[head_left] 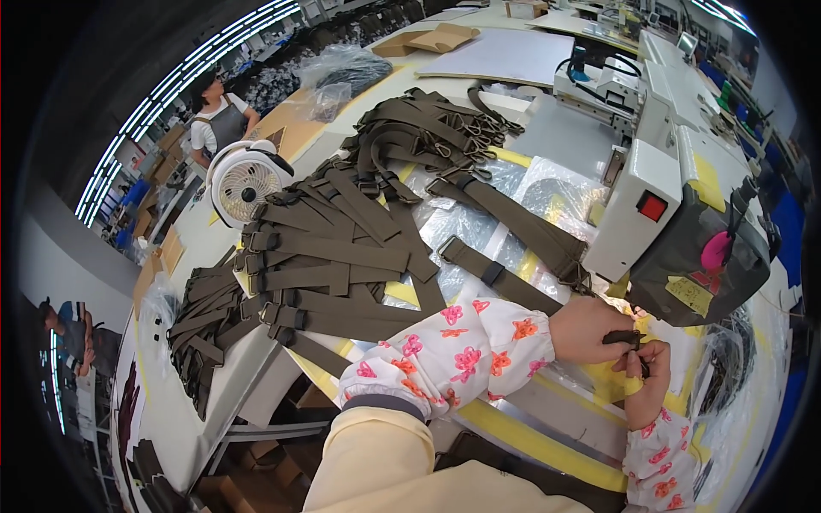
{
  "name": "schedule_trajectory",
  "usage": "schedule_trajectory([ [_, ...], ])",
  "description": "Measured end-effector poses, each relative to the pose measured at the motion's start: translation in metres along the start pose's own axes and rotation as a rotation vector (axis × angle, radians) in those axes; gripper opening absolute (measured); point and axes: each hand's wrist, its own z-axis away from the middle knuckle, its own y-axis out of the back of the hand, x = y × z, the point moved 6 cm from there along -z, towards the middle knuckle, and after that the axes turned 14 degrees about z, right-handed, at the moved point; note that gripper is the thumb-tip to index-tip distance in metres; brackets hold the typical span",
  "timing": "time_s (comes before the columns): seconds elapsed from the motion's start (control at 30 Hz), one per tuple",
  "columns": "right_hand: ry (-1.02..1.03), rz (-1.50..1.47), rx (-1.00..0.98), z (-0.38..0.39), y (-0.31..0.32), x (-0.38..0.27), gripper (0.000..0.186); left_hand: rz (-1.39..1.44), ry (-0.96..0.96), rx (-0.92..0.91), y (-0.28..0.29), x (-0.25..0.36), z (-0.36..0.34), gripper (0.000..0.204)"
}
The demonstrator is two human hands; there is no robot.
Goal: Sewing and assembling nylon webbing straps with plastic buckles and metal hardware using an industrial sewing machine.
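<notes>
My left hand (590, 329) and my right hand (650, 380) meet at the right, below the white machine (629, 209), fingers closed on a small dark olive strap piece (623, 336). My right fingers wrap round its lower part, above a bit of yellow; its exact form is hard to make out. An olive strap with a buckle (505, 282) lies left of my left hand, and a longer strap (534, 239) runs toward the machine. Piles of similar straps (325, 256) with buckles and metal clips cover the middle, over plastic wrap and yellow strips. Floral sleeves cover both my forearms.
A white fan (245, 190) stands at the left of the worktable (154, 402). A person in a grey apron (218, 124) stands beyond it; another person (77, 338) is at far left. Cardboard (436, 40) and a white board (496, 56) lie at the back. A dark grey machine part (684, 282) juts at right.
</notes>
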Motion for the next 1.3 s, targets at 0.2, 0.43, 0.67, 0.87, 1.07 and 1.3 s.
schedule_trajectory([
  [0.2,-0.189,-0.242,-0.232,-0.005,-0.022,0.002,0.042,-0.497,-0.137,0.015,-0.019,0.004,0.012,0.024],
  [0.43,-0.372,-0.132,0.056,-0.001,-0.002,0.033,0.038,-0.571,-0.246,0.012,-0.021,0.033,0.016,0.021],
  [0.67,-0.137,0.19,-0.26,-0.002,-0.002,0.034,0.027,-0.156,0.107,0.046,-0.008,-0.01,0.001,0.026],
  [0.87,-0.423,-0.187,-0.408,-0.003,-0.015,0.012,0.033,0.13,0.173,0.054,-0.005,-0.023,0.01,0.017],
  [1.07,-0.35,-0.157,-0.299,0.003,-0.009,0.018,0.034,0.136,0.161,0.043,-0.011,-0.017,0.008,0.019],
  [1.3,-0.427,-0.265,-0.225,0.004,-0.011,0.024,0.032,-0.696,-0.267,-0.242,-0.032,0.021,0.01,0.034],
])
